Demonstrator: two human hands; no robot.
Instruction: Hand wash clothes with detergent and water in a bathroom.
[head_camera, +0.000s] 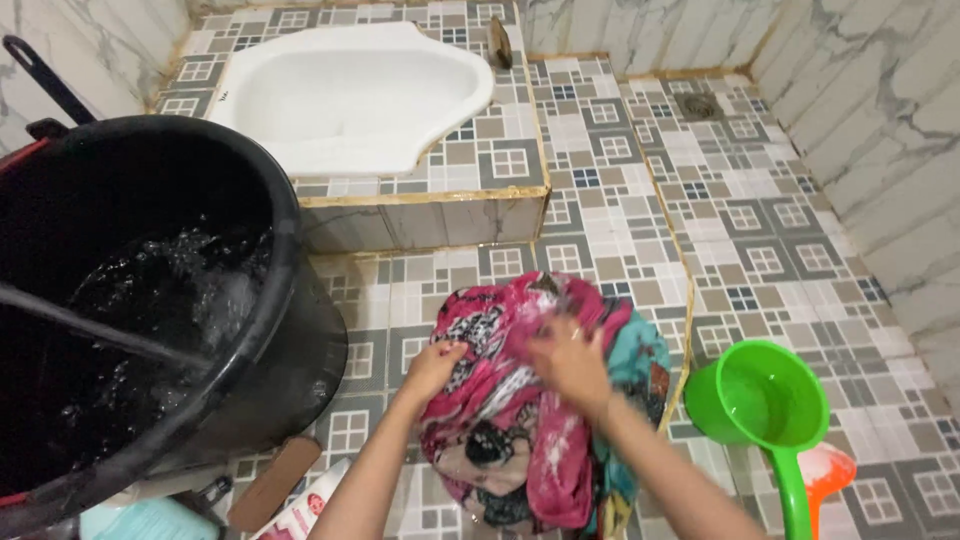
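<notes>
Both hands, left (432, 368) and right (570, 362), knuckles up, fingers clenched into the wet pink cloth (520, 420) on the tiled floor (760, 230).

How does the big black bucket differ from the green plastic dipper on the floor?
The large black plastic bucket is far bigger than the green plastic scoop with a long handle. The bucket holds churning water; whether the scoop holds any cannot be told. The bucket stands left of the hands, the scoop right. Both stand on the tiled floor.
</notes>
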